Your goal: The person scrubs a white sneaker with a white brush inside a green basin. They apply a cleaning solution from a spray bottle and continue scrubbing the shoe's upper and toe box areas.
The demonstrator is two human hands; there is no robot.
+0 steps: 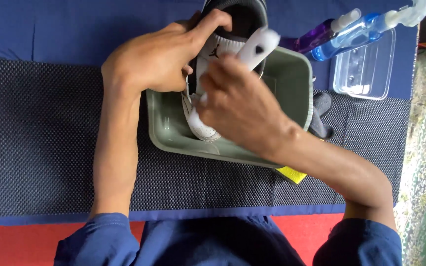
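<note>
White sneaker (204, 125) toe-down in green basin (292, 79).

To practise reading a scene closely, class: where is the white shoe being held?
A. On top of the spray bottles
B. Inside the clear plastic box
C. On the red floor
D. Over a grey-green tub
D: the left hand holds the white shoe by its collar above the grey-green tub, while the right hand holds a white brush against it; the clear plastic box lies apart, at the right.

Right of my grey basin (299, 79): two spray bottles (356, 29), clear plastic tray (371, 74), dark cloth (321, 116). Yellow sponge (292, 174) under its near edge.
</note>
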